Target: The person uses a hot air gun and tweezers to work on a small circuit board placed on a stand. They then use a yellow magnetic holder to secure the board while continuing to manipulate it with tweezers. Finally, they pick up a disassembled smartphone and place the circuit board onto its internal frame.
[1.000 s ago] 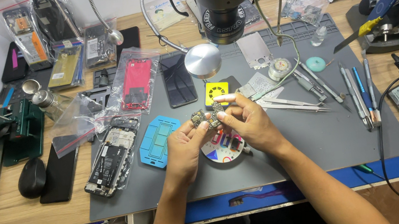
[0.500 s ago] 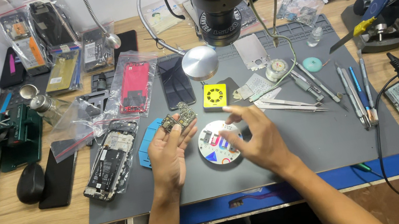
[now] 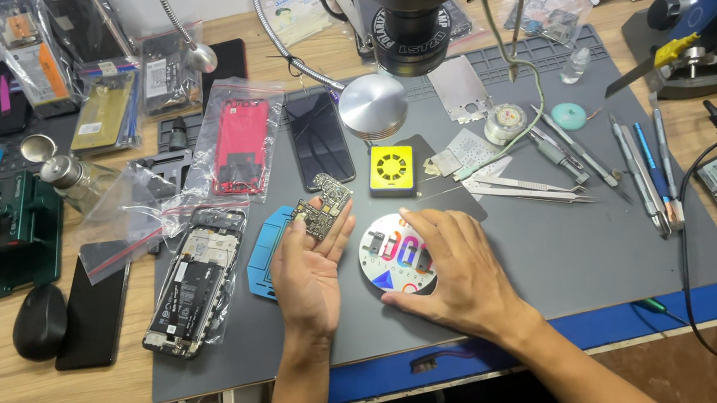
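My left hand (image 3: 311, 274) is palm up over the grey mat (image 3: 578, 253) and holds a small phone circuit board (image 3: 323, 206) on its fingertips. My right hand (image 3: 454, 274) lies flat with fingers spread on a round white disc (image 3: 391, 254) with coloured markings, covering its right side. A yellow square fan unit (image 3: 392, 170) sits just beyond the disc. A blue phone frame (image 3: 262, 255) lies partly under my left hand.
An opened phone in a clear bag (image 3: 196, 279) lies left of my hands, a black phone (image 3: 95, 316) and mouse (image 3: 39, 321) further left. Tweezers and drivers (image 3: 641, 171) line the mat's right side. A microscope head (image 3: 409, 6) hangs over the mat's far middle.
My hands have separated: the left drew back towards me with the circuit board on its fingers, and the right went down flat onto the round disc.
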